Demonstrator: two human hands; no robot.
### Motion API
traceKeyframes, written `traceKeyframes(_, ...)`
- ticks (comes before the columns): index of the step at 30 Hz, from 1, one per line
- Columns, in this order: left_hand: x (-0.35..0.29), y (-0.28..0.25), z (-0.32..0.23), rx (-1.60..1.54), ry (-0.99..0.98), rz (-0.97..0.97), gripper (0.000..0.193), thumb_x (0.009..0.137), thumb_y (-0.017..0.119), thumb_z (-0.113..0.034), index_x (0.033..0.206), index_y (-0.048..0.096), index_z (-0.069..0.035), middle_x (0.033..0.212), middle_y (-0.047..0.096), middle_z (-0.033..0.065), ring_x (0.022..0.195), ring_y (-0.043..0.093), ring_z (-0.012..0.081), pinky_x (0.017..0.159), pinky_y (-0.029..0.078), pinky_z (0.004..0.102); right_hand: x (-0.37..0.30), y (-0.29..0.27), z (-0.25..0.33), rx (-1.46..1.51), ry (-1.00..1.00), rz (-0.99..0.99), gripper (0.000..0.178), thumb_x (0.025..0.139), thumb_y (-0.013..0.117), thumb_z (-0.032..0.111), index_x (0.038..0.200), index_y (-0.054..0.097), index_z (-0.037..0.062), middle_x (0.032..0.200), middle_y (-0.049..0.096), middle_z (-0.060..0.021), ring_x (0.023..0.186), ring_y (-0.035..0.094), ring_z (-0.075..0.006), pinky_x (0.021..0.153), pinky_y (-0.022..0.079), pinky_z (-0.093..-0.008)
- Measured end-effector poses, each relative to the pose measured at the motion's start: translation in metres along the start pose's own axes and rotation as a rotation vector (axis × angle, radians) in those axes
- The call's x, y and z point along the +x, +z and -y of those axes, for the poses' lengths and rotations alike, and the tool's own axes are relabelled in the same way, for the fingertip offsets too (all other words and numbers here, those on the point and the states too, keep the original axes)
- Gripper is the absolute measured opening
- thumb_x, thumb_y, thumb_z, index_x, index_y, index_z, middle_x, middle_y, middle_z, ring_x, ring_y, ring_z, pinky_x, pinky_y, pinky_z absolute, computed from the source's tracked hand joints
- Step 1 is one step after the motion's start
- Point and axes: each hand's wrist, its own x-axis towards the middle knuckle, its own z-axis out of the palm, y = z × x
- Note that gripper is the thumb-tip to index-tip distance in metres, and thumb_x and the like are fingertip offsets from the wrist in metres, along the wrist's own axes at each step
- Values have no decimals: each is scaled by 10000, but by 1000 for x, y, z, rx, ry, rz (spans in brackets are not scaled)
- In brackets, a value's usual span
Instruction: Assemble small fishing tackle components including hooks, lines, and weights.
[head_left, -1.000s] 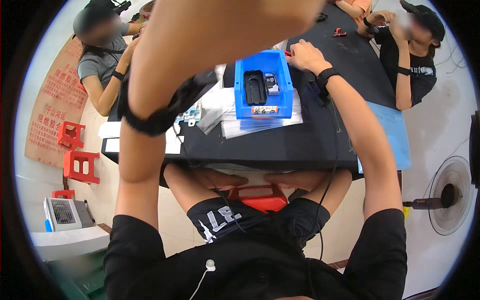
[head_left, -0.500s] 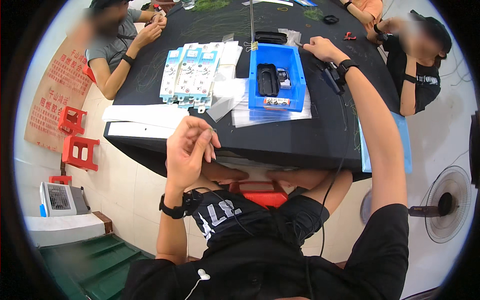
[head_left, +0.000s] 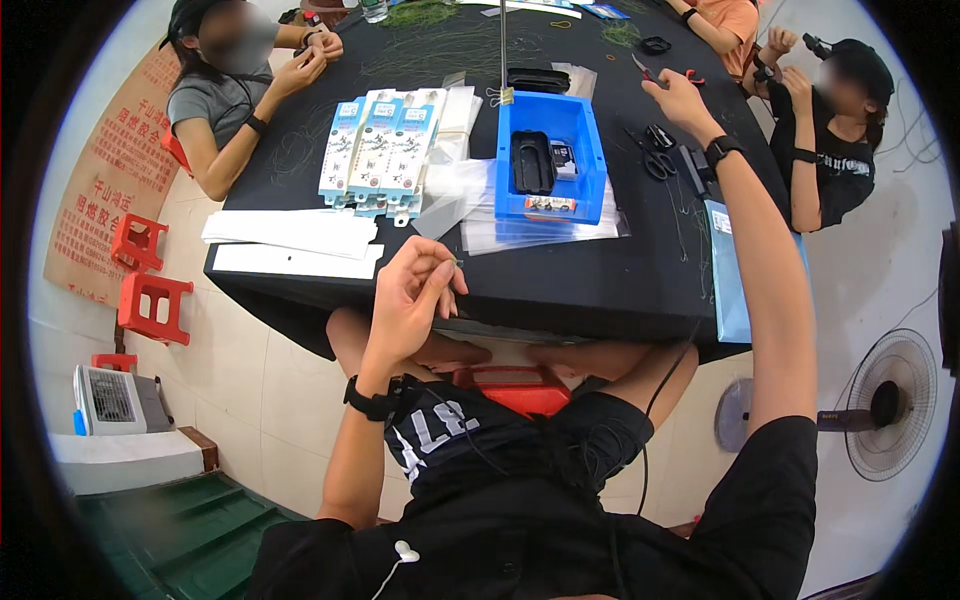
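Note:
My left hand [head_left: 412, 290] is above the near table edge, thumb and forefinger pinched together. A tiny greenish bit shows at the fingertips, too small to name. My right arm reaches across to the far right of the table. There my right hand [head_left: 682, 102] is closed, with a slim pointed tool [head_left: 641, 68], silver and reddish, at its fingertips; its kind is unclear. Just beyond the knuckles lies a red-handled tool [head_left: 694, 76], partly hidden. Black-handled scissors [head_left: 658, 165] lie on the cloth nearer me, left of my right wrist.
A blue bin [head_left: 503, 200] holds a black tray [head_left: 533, 165] on the black-clothed table [head_left: 600, 270]. Left of it lie printed cards [head_left: 370, 150], clear bags [head_left: 470, 215] and white strips [head_left: 295, 260]. A light-blue packet [head_left: 732, 290] lies at right. Other people work around the table.
My right hand has moved right and slightly nearer, uncovering the scissors. The pointed tool at its fingertips now shows more. My left hand has shifted right, still pinched.

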Motion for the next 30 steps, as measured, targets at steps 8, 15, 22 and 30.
traceKeyframes(8, 14, 22, 2, -94, 102, 35, 61, 1093, 555, -57, 1109, 552, 1, 886, 698, 104, 792, 657, 128, 732, 520, 258, -138, -53, 99, 386, -169, -320, 384, 1057, 626, 326, 971, 644, -48, 882, 662, -36, 846, 567, -89, 798, 456, -267)
traceKeyframes(15, 33, 69, 17, -113, 242, 66, 57, 1049, 604, -5, 1090, 589, 32, 947, 745, 131, 889, 729, 163, 847, 569, 298, -312, 16, 184, 329, -386, -349, 147, 928, 702, 68, 883, 581, -3, 1004, 630, -159, 855, 626, -286, 780, 499, -359)
traceKeyframes(22, 44, 104, 21, -113, 220, 107, 72, 1033, 630, 9, 1082, 589, 39, 894, 713, 101, 812, 715, 148, 754, 589, 296, -316, 42, 147, 311, -291, -464, 185, 923, 713, 73, 851, 560, -2, 999, 648, -162, 821, 628, -293, 736, 505, -368)
traceKeyframes(30, 40, 105, 25, -46, 214, 40, 71, 1024, 649, -2, 1060, 600, 35, 854, 694, 58, 732, 677, 98, 632, 546, 237, -321, 61, 139, 177, -411, -440, 295, 825, 826, 105, 845, 539, 37, 1009, 646, -155, 839, 617, -332, 709, 510, -412)
